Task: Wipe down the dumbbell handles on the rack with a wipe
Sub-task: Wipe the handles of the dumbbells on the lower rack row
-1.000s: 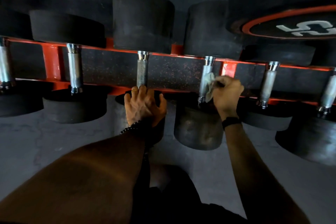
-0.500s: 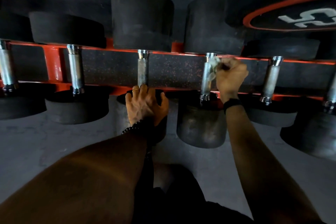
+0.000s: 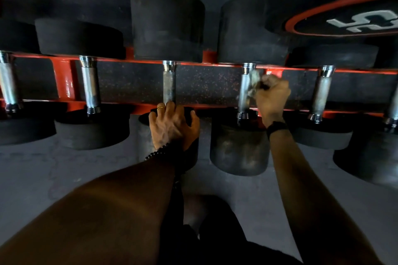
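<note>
So from the head view, a crumpled wipe [image 3: 253,84] is pinched in the right hand [image 3: 271,98] and pressed against the upper part of a chrome dumbbell handle [image 3: 244,90] on the red rack [image 3: 64,84]. The left hand [image 3: 172,127] is laid on the black end of the neighbouring dumbbell [image 3: 168,84], fingers loosely spread and gripping nothing. A black plate with a red ring [image 3: 344,17] is seen top right.

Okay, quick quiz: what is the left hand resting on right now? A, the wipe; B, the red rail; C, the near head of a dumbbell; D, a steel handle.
C: the left hand lies spread over the near dumbbell head, just below the handle.
</note>
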`<state>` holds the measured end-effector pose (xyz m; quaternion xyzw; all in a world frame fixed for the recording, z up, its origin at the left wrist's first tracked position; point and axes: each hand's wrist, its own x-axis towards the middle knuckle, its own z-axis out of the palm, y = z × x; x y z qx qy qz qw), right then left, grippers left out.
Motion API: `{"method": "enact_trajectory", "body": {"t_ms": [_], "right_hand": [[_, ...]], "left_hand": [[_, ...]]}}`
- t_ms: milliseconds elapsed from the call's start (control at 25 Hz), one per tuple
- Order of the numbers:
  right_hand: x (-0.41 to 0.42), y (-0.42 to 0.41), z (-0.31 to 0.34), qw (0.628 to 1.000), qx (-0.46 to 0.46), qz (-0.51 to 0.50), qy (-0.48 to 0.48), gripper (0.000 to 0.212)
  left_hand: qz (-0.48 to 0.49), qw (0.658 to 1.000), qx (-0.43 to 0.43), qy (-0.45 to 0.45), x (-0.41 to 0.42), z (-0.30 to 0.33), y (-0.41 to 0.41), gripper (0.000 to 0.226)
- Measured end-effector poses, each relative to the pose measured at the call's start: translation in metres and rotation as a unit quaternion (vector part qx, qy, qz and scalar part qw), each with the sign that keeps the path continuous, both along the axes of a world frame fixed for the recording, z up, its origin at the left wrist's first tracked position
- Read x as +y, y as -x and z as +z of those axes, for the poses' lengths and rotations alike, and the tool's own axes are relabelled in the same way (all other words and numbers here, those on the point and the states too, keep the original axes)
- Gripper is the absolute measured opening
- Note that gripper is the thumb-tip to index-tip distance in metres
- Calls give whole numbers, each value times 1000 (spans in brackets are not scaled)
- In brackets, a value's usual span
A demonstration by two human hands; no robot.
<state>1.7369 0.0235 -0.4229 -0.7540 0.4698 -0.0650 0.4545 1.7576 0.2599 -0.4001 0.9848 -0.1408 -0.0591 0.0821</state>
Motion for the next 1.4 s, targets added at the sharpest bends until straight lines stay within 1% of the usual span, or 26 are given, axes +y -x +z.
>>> {"method": "enact_trajectory", "body": {"t_ms": [80,120,160,240,280,360,440,480,520,560,640,680,720,760,800,840,880,920,1000,1080,1120,1160,1240,1280,1320,1400], "right_hand": [[9,30,10,995,40,54,-68,26],[7,32,9,992,38,63,-101,24],[2,22,9,991,24,38,-128,26],[-11,-16,6,985,-31,-55,-159,33],[-15,-25,-3,983,-58,-74,-155,38],[-6,-12,-8,989,-33,-43,-136,44],[-1,20,-9,981,32,19,-190,43],[-3,20,-6,978,55,19,-203,41],[-8,9,-3,978,74,14,-193,37],[-13,-7,5,978,69,-12,-197,33],[-11,-30,14,970,8,-43,-238,29],[-3,-27,23,967,-2,-34,-253,24],[4,-13,23,964,21,14,-266,11],[12,3,26,951,52,65,-298,12],[10,13,25,934,76,94,-337,23],[5,14,25,915,77,102,-383,29],[-4,2,23,905,64,82,-413,32],[-12,-15,21,898,31,56,-436,31],[-16,-38,13,893,-15,50,-447,25],[-3,-22,10,902,30,97,-419,30],[3,-6,10,897,55,116,-423,28],[7,3,13,880,66,129,-452,26],[6,-6,25,845,60,83,-525,31],[1,-21,26,842,50,68,-532,36],[1,-38,24,858,34,46,-511,40],[10,-53,15,912,24,-16,-408,33]], "left_hand": [[0,1000,-7,5,1,0,-1,35],[1,1000,-4,4,1,0,-1,35],[1,1000,-1,3,0,0,-1,35],[-1,1000,3,2,-1,0,-1,36],[0,1000,2,1,-1,-1,-1,36],[0,1000,1,1,0,-2,0,36],[-2,1000,-4,-1,1,-1,-1,36],[-2,1000,-2,-5,1,-1,-1,36],[-2,1000,1,-8,1,0,-1,36],[-4,1000,3,-8,0,0,-2,36],[-1,1000,2,-8,-1,0,0,36],[-1,1000,1,-7,-1,0,0,36],[-3,1000,0,-3,-1,0,0,35],[-5,1000,-2,1,0,0,0,35],[-7,1000,-4,2,0,0,-1,35],[-8,1000,-5,1,1,0,-1,35],[-8,1000,-4,0,1,0,-1,35],[-9,1000,-4,1,1,1,-1,35],[-7,1000,-6,-1,-1,0,0,35],[-8,1000,-4,0,-1,-1,0,35],[-9,1000,-7,0,0,-1,0,35],[-10,1000,-10,-4,1,-1,-1,35],[-9,1000,-6,-11,0,0,-1,35],[-9,1000,-5,-10,0,-1,-1,35],[-9,1000,-6,-8,-1,-1,0,35],[-10,1000,-6,-7,-1,-1,0,35]]}}
